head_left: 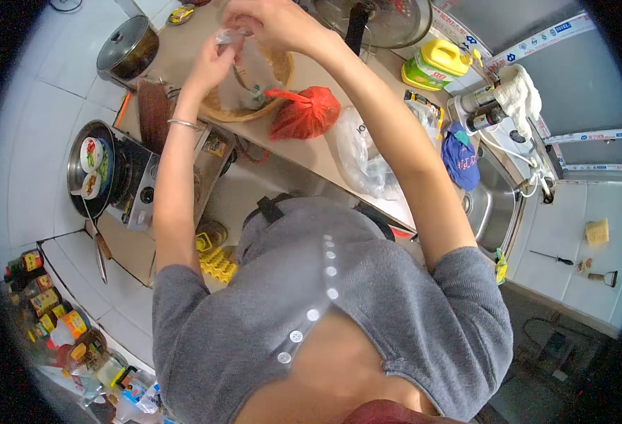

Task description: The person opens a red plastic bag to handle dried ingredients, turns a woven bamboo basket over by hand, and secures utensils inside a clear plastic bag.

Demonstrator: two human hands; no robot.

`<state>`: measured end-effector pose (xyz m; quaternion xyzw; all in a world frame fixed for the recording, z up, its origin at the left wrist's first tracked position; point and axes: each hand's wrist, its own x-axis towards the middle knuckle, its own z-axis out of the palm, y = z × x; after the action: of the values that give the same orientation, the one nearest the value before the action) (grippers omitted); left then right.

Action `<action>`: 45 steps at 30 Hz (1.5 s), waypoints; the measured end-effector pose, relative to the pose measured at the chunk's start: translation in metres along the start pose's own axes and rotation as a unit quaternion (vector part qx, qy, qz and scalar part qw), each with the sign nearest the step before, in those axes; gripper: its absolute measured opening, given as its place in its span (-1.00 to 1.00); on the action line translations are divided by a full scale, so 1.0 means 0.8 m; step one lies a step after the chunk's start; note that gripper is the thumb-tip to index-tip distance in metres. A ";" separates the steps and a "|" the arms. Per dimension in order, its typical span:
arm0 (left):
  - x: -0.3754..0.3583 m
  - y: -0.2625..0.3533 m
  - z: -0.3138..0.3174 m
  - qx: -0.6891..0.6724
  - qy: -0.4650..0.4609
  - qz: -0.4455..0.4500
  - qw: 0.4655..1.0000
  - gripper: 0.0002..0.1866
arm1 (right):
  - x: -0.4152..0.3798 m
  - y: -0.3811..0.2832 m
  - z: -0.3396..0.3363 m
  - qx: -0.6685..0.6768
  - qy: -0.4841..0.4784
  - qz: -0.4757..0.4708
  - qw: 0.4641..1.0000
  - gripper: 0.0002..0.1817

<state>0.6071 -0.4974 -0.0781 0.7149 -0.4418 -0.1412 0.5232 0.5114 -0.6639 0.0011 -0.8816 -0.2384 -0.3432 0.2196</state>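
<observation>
At the top of the view both hands are raised over a woven basket (219, 113) on the counter. My left hand (212, 65), with a bangle at the wrist, is closed on the gathered top of a clear plastic bag (249, 74). Fingers bent, my right hand (272, 22) grips the same bag at its neck. The bag hangs down into the basket, and something green shows at its lower end; the rest of its contents I cannot make out. Close by on the right lies a knotted red plastic bag (307, 113).
A wok (78, 152) holding small white bowls sits on the gas stove (141, 184) at left, beyond it a lidded pot (131, 48). Right are a white plastic bag (367, 159), a yellow detergent jug (438, 65), a blue cloth item (459, 159) and the sink (498, 198).
</observation>
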 end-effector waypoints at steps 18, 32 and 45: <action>0.008 -0.027 0.014 0.392 0.238 0.206 0.865 -0.61 | -0.022 0.012 0.082 0.003 0.092 0.148 0.985 -0.75; 0.032 -0.030 -0.015 0.233 0.114 0.132 0.957 -0.69 | -0.048 0.031 0.109 0.159 0.153 0.311 0.924 -0.72; 0.037 -0.023 -0.007 -0.016 0.047 -0.009 0.999 -0.65 | -0.060 0.070 0.087 0.215 0.059 0.294 0.930 -0.75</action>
<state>0.6363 -0.5156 -0.0844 0.7163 -0.4081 -0.1192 0.5533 0.5469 -0.6830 -0.0923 -0.8221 -0.0234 -0.2555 0.5083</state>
